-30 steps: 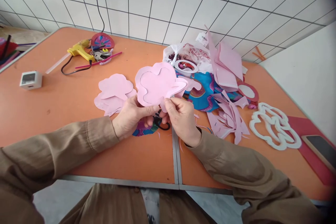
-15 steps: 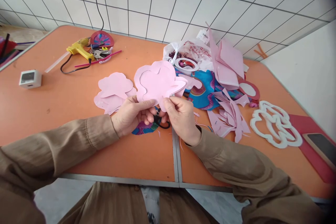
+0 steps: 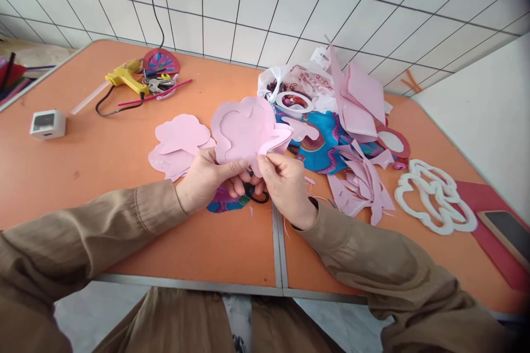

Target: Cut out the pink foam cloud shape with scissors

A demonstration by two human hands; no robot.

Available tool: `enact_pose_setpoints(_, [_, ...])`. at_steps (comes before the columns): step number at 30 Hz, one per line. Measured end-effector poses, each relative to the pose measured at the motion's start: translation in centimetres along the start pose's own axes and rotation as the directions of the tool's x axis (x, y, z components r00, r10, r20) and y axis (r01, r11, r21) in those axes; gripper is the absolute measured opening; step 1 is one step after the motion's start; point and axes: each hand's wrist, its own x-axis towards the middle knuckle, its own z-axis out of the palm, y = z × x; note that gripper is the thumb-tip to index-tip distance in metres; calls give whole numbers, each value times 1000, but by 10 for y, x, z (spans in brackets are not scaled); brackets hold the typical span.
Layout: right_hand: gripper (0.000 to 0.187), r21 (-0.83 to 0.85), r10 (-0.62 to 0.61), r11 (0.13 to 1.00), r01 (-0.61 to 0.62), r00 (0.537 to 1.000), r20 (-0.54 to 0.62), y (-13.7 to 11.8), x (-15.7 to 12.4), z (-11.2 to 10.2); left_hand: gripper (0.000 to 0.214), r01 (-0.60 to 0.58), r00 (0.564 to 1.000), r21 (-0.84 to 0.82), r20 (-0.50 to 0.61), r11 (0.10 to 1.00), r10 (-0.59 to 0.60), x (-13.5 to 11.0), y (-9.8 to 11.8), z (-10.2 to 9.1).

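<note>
My left hand [image 3: 207,181] and my right hand [image 3: 285,185] both pinch the lower edge of a pink cloud-shaped paper cutout [image 3: 244,129], held tilted above the orange table [image 3: 103,176]. The cutout has a pencil outline on it and seems to be more than one layer. Under my hands lie black-handled scissors [image 3: 256,194] and a colourful paper piece [image 3: 226,201]. A stack of similar pink cutouts [image 3: 180,143] lies flat just left of my left hand.
Pink paper scraps [image 3: 360,182] and blue patterned paper [image 3: 318,146] lie right of my hands. White foam cloud outlines [image 3: 434,198] and a phone [image 3: 507,231] sit at the far right. A yellow glue gun [image 3: 124,78], keys and a small white box [image 3: 46,123] are at the left.
The pink cutout has shifted only slightly in my fingers; my left thumb has moved a little up its lower edge. Both hands stay in place.
</note>
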Motion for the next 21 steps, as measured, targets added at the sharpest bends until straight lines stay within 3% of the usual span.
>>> enact_pose_setpoints(6, [38,13,6,1000,-6,1000,13,0,-1,-1,46,51,998,-81,49,995,-47,3,2,-5])
enact_pose_setpoints(14, [38,-6,15,1000,-15,1000,22,1,-1,1,32,61,998,54,17,997,-62,4,3,-4])
enact_pose_setpoints(21, [39,21,21,1000,-22,999,43,0,-2,1,28,81,997,30,6,996,-81,5,2,-5])
